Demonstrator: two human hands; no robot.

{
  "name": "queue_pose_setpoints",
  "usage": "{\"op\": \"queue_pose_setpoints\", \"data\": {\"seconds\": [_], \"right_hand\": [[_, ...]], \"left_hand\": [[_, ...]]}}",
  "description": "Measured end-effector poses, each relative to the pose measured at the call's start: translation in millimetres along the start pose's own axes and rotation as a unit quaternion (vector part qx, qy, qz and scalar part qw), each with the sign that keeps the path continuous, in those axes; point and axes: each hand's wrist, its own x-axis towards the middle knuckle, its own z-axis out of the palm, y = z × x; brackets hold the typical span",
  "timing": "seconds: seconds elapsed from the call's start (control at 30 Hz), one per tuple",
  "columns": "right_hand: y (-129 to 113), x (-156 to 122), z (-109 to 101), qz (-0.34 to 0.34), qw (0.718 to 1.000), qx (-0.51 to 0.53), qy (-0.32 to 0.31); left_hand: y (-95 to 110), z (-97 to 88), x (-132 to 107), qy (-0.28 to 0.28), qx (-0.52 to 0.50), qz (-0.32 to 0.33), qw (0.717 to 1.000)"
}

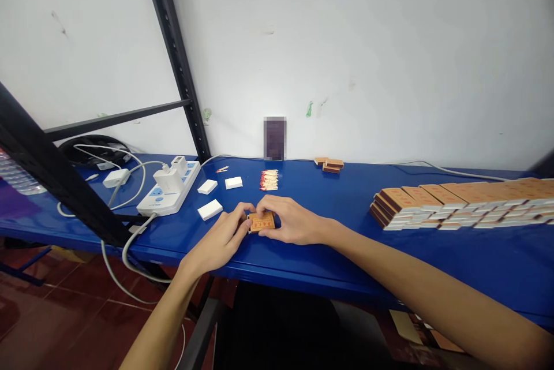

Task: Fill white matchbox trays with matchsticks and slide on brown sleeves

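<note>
An orange-brown matchbox (261, 222) lies flat near the table's front edge, held between both hands. My left hand (223, 236) is closed on its left end, fingertips at the back and thumb in front. My right hand (291, 220) grips the right part, with its fingers curled behind and the thumb along the near side. A pile of red-tipped matches (269, 180) lies just beyond the hands. To the left rest three small white boxes, one of them this white box (210, 209) closest to my left hand.
Stacked matchboxes (450, 202) fill the right side of the blue table (337, 208). A few more matchboxes (331, 165) lie by the wall. A power strip (173, 188) with cables and a black shelf post (182, 64) stand left. A blurred dark rectangle (275, 139) leans at the wall.
</note>
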Motion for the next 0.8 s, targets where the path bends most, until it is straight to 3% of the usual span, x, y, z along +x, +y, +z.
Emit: {"op": "queue_pose_setpoints", "data": {"seconds": [0.47, 0.57, 0.67, 0.8], "right_hand": [[-8.5, 1.2, 9.7, -0.019, 0.998, 0.026, 0.057], [-17.1, 2.6, 6.8, 0.009, 0.999, -0.019, 0.032], [-25.6, 2.1, -12.2, 0.072, 0.989, -0.127, -0.032], [-21.0, -8.4, -63.6, 0.183, 0.941, -0.261, -0.118]], "left_hand": [[0.9, -5.4, -3.0, 0.041, -0.082, -0.004, 0.996], [0.3, -2.1, -2.5, 0.049, -0.06, -0.007, 0.997], [-3.4, -2.4, -1.0, 0.083, -0.006, -0.013, 0.996], [-19.4, -12.1, -3.3, 0.178, 0.178, -0.029, 0.967]]}}
